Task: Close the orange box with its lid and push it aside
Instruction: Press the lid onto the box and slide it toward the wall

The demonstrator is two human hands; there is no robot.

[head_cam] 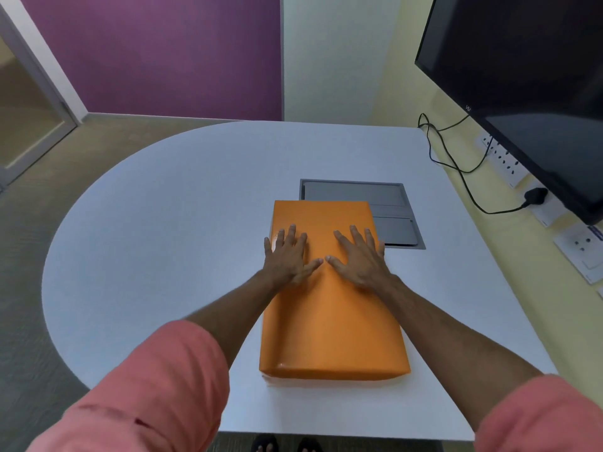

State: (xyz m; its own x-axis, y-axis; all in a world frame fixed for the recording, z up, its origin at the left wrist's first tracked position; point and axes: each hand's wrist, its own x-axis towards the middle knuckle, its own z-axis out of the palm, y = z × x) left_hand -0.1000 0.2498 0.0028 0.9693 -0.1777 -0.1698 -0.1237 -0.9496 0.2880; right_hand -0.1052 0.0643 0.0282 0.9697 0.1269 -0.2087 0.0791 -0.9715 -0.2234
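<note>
Both hands, left hand [288, 256] and right hand [360, 257], lie flat with fingers [355, 234] spread wide on the lid [329, 308], which covers the orange box [272, 380] on the worktop [163, 223].

— Where does the view sit?

— One camera only, on my head, looking forward and steeply down over my outstretched arms. Wide angle; straight edges bow toward the borders.

— How close?

— Close. The desk [163, 223] fills the middle of the picture, its near edge at the bottom, with my feet [284, 444] showing just beneath it.

— What frames it?

— Far ahead, a purple wall [153, 53]. Left, a glass door [26, 109] and floor. Right, a dark monitor [528, 86] against a yellow wall with sockets [504, 161].

— Any second view sharing the scene?

— None; this is the sole angle.
</note>
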